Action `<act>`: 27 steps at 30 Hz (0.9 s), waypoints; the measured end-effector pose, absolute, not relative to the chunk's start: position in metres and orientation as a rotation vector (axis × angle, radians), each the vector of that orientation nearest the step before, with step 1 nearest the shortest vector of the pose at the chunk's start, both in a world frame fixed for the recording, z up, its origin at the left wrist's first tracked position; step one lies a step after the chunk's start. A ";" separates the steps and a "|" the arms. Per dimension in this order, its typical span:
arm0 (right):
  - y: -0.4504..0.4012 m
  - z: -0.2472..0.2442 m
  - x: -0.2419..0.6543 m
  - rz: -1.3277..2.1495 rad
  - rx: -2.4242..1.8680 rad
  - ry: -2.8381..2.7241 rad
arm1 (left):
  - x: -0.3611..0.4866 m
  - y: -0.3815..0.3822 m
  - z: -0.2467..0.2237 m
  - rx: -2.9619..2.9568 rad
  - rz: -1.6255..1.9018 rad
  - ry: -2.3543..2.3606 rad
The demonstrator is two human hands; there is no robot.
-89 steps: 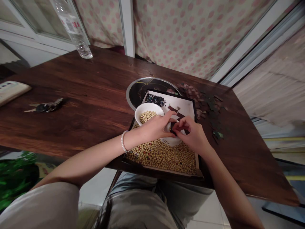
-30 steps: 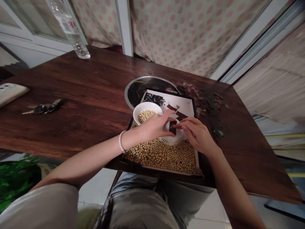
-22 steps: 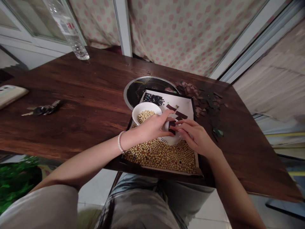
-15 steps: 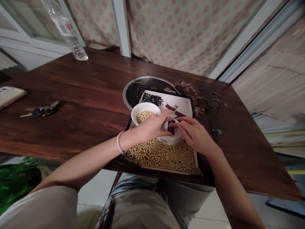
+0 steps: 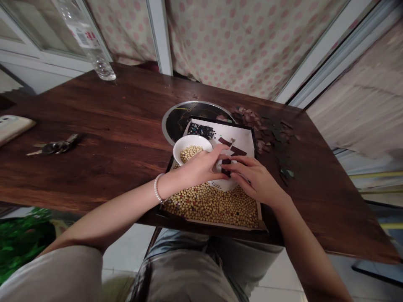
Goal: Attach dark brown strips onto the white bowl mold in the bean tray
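Note:
A small dark brown strip (image 5: 226, 171) lies between the fingertips of both hands, above a white dish (image 5: 225, 184) with small dark beads in it. My left hand (image 5: 201, 167) is curved around the strip, thumb and fingers at its ends. From the other side, the fingers of my right hand (image 5: 260, 178) close onto it; whether something tiny is pinched there I cannot make out. Beside my left hand is a white bowl (image 5: 192, 142) of pale yellow beads. Below both hands, many yellowish beads (image 5: 210, 205) fill the near part of a shallow box (image 5: 244, 132).
Black beads (image 5: 201, 131) and more brown strips (image 5: 237, 151) lie at the box's far end. Behind stands a round metal tray (image 5: 171, 121). Dark scraps (image 5: 277, 138) are scattered rightward. Keys (image 5: 56, 144), a phone (image 5: 14, 128) and a plastic bottle (image 5: 91, 46) sit leftward.
My right fingers have shifted slightly left and now reach further across the strip, covering the small pale spot seen on it earlier. My left hand has hardly moved.

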State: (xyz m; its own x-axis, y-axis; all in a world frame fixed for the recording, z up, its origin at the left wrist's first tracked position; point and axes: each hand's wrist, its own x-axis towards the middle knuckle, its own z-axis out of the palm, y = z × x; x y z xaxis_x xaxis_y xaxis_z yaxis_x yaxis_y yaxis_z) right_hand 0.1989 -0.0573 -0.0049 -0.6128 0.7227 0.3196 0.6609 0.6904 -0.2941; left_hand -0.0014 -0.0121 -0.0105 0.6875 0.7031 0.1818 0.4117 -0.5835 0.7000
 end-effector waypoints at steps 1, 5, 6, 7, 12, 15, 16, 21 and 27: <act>-0.057 -0.006 0.199 0.209 -1.072 -2.482 | -0.001 -0.012 -0.011 2.262 0.594 0.853; -0.054 -0.010 0.202 0.202 -1.085 -2.346 | -0.001 -0.012 -0.011 2.266 0.593 0.876; -0.053 -0.011 0.202 0.203 -1.084 -2.305 | -0.001 -0.012 -0.011 2.266 0.590 0.878; -0.053 -0.013 0.202 0.205 -1.081 -2.272 | -0.001 -0.012 -0.011 2.266 0.586 0.879; -0.048 -0.020 0.199 0.214 -1.147 -2.172 | -0.001 -0.011 -0.012 2.273 0.577 0.894; -0.046 -0.022 0.197 0.265 -1.191 -2.119 | -0.001 -0.011 -0.011 2.280 0.582 0.893; -0.046 -0.022 0.197 0.280 -1.196 -2.101 | -0.001 -0.011 -0.011 2.282 0.587 0.892; -0.047 -0.021 0.197 0.318 -1.252 -2.049 | -0.001 -0.012 -0.011 2.290 0.596 0.893; -0.047 -0.020 0.196 0.399 -1.300 -2.040 | -0.001 -0.011 -0.012 2.271 0.593 0.892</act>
